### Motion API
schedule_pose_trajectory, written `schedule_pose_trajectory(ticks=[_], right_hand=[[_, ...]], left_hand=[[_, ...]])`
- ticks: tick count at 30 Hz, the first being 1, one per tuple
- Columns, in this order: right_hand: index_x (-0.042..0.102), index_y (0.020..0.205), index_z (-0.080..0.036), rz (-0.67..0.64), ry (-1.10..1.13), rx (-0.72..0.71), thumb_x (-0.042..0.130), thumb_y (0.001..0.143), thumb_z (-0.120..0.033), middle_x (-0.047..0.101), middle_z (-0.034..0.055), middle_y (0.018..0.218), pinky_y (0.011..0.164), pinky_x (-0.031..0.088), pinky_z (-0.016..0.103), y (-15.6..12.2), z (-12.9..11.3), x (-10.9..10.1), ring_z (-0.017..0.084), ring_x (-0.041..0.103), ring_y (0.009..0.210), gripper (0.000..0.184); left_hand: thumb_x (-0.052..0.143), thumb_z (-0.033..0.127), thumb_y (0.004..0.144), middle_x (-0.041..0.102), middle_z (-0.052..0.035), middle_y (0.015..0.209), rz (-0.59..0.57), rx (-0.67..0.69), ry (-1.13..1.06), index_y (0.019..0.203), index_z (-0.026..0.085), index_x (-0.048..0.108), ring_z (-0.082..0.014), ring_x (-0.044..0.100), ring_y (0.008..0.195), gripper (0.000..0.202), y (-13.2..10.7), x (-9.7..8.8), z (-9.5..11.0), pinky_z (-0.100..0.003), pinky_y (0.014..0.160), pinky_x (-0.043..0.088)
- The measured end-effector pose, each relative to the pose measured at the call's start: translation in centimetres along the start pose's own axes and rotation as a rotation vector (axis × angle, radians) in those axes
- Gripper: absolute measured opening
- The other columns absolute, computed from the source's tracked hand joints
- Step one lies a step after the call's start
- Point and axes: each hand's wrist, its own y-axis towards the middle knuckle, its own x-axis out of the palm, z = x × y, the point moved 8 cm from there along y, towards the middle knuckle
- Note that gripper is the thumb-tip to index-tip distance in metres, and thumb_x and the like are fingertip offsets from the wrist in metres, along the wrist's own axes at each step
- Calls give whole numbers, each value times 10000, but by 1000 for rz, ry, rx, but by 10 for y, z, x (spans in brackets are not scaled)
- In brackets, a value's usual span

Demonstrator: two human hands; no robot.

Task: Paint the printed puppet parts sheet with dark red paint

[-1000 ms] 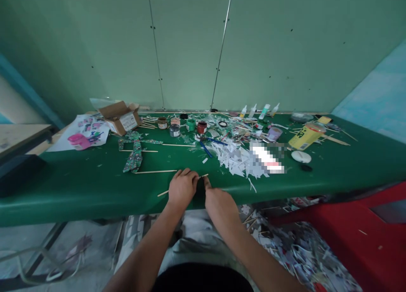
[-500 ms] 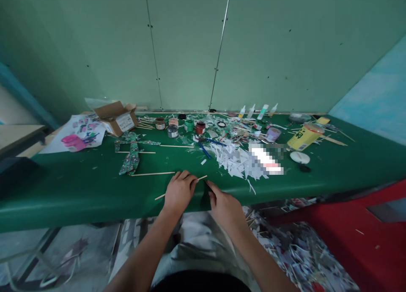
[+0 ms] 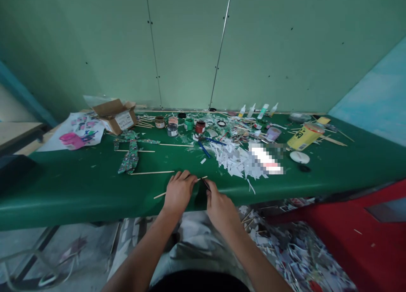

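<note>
My left hand (image 3: 178, 191) rests knuckles-up at the near edge of the green table (image 3: 79, 186), its fingers curled over a thin wooden stick (image 3: 159, 194) that lies slantwise under it. My right hand (image 3: 219, 205) sits close beside it, fingers closed round a small dark tool (image 3: 206, 183) whose tip pokes out near the stick's right end. What kind of tool it is I cannot make out. Another long stick (image 3: 152, 172) lies just beyond my left hand.
A heap of white paper scraps (image 3: 234, 158) lies beyond my right hand. Paint pots (image 3: 190, 124), glue bottles (image 3: 263, 111), a yellow can (image 3: 305, 136), a cardboard box (image 3: 114, 115) and a patterned green paper figure (image 3: 130, 154) spread across the back. Scraps cover the floor by a red chair (image 3: 349, 224).
Both hands have stayed at the table's near edge. My right hand slid slightly and its dark tool now shows by the stick's end.
</note>
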Motion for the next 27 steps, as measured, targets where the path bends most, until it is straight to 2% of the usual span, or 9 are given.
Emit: schedule_pose_trajectory(ticks=[4,11,18,27], right_hand=[[422,1395,-220,-4,-11,9,290,969,-201,742,106,950,640,461,301,5,-1,3,252,723,808,445],[318,1493,-168,-71,-82,1,280,959,-168,736,164,970,674,496,321,9,-4,7,263,725,848,535],[323,1486,-114,-127,-136,-4,293,895,-60,732,208,979,692,517,344,6,-12,0,274,728,848,594],[356,1475,-142,-96,-130,2,282,940,-113,741,185,954,709,536,364,3,-9,1,287,732,860,541]], left_hand=[[515,232,943,662,-31,897,-26,34,0,902,229,697,-204,588,880,187,4,1,1,-331,775,415],[506,227,945,653,-41,904,-24,36,-23,921,230,704,-205,593,884,199,3,-1,0,-334,797,429],[508,210,940,663,-33,904,-36,30,-39,897,228,703,-197,609,876,201,4,-1,0,-333,833,441],[508,222,941,665,-32,919,-42,20,-55,921,233,705,-202,606,887,199,2,-1,0,-332,832,443]])
